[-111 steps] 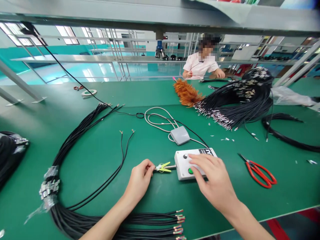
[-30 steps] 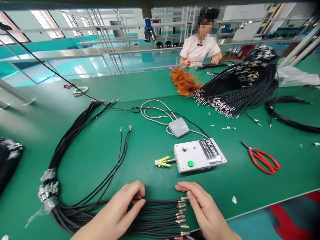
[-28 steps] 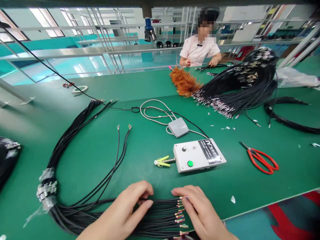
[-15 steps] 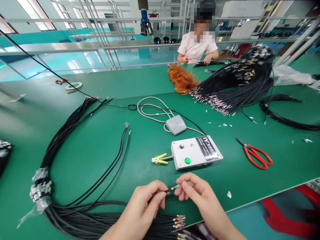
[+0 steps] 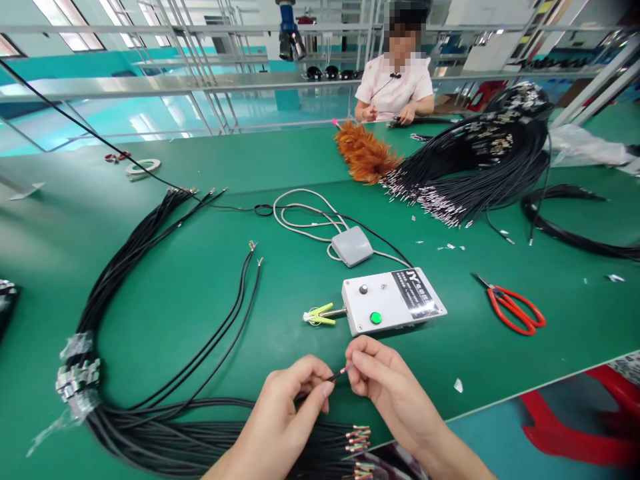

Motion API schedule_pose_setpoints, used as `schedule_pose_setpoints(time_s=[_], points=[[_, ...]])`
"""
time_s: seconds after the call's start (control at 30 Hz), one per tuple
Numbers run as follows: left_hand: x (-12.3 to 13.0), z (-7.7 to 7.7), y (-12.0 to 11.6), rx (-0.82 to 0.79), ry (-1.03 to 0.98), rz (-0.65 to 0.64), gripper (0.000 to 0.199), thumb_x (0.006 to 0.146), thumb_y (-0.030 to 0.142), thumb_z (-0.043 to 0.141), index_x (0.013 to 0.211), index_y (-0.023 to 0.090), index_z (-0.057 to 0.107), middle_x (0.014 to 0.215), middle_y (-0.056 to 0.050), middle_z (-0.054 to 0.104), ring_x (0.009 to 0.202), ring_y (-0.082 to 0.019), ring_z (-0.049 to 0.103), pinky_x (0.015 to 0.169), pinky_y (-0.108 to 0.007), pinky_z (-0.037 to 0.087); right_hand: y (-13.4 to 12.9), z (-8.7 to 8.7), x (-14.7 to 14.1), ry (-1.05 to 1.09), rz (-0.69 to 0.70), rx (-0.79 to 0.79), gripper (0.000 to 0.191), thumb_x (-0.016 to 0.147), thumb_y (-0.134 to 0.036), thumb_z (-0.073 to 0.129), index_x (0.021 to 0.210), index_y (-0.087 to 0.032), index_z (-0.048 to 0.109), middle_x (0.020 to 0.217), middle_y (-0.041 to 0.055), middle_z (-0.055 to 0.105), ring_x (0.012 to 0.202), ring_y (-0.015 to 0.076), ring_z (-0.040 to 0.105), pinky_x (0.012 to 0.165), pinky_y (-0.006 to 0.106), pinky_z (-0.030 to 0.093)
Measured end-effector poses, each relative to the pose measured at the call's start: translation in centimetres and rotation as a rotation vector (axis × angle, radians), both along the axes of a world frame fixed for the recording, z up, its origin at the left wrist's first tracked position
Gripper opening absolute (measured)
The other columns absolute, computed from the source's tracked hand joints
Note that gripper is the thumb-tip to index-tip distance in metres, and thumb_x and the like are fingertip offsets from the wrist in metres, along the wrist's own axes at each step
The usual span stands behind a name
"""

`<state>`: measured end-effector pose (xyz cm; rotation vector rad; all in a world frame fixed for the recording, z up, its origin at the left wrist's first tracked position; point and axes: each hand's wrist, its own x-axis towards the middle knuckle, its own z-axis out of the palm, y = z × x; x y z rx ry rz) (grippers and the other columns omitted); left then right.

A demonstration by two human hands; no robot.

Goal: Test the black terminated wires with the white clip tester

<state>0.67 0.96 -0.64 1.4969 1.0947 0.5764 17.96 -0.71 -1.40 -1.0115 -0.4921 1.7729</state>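
A black cable [image 5: 338,376] with a stripped end runs between my two hands. My left hand [image 5: 299,400] pinches its black jacket near the end. The fingertips of my right hand [image 5: 383,380] are closed on the thin inner wires that stick out of it. Just beyond my hands stands a white control box [image 5: 385,303] with a green button and a knob. A yellow-green clip [image 5: 320,314] is attached to the metal shaft on its left side. Under and beside my left forearm lies a bundle of black cables [image 5: 165,433], their stripped ends showing coloured wires.
Red-handled scissors [image 5: 515,310] lie at right. A grey pedal [image 5: 352,246] with a looped cord sits behind the box. Farther back are an orange feather duster [image 5: 367,157] and a large cable heap [image 5: 475,160]. A person [image 5: 395,87] sits across the green table [image 5: 280,347].
My right fingers have closed in on the wire end and shifted slightly left. The pale tip that showed between my hands is now mostly covered. The view has shifted a little.
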Motion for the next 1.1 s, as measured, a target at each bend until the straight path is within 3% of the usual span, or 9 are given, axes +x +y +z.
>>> schedule_pose_setpoints(time_s=[0.2,0.33,0.6,0.93,1.1], points=[[0.4,-0.6,-0.2,-0.045,-0.068,0.073,0.022,0.091,0.037,0.051,0.082,0.018,0.058,0.060,0.001,0.057,0.048,-0.011,0.049,0.044,-0.019,0.042,-1.2,-0.8,-1.0,-0.019,-0.064,-0.027,0.036,0.071,-0.046,0.080,0.078,-0.016,0.061,0.057,-0.0046,0.052,0.054,0.0072,0.040,0.054,0.021,0.030],[0.5,-0.8,-0.3,-0.071,-0.097,0.101,0.022,0.090,0.038,0.053,0.082,0.018,0.057,0.059,0.002,0.055,0.046,-0.010,0.048,0.043,-0.018,0.041,-1.3,-1.1,-0.8,0.021,-0.105,-0.027,0.037,0.075,-0.050,0.075,0.083,-0.016,0.064,0.061,-0.0031,0.054,0.057,0.0085,0.043,0.057,0.022,0.033],[0.3,-0.6,-0.1,-0.093,-0.115,0.122,0.024,0.088,0.040,0.055,0.082,0.016,0.057,0.059,0.002,0.057,0.045,-0.009,0.048,0.043,-0.019,0.043,-0.6,-1.2,-1.3,0.044,-0.078,0.019,0.030,0.077,-0.043,0.075,0.078,-0.015,0.064,0.063,-0.0022,0.056,0.058,0.0079,0.044,0.058,0.022,0.033],[0.1,-1.7,-0.4,-0.063,-0.167,0.160,0.025,0.090,0.040,0.057,0.079,0.017,0.057,0.062,0.002,0.057,0.050,-0.010,0.052,0.048,-0.019,0.046,-0.6,-1.6,-2.1,-0.037,-0.082,0.021,0.036,0.071,-0.048,0.079,0.072,-0.015,0.064,0.056,-0.0040,0.054,0.051,0.0061,0.042,0.054,0.020,0.032],[0.5,-0.7,-0.3,-0.046,-0.241,0.094,0.015,0.090,0.035,0.058,0.092,0.019,0.059,0.075,-0.001,0.059,0.059,-0.012,0.056,0.051,-0.020,0.047,-0.5,-1.2,-1.7,-0.164,-0.003,0.108,0.035,0.075,-0.048,0.075,0.070,-0.015,0.063,0.058,-0.0032,0.054,0.052,0.0069,0.043,0.054,0.020,0.035]])
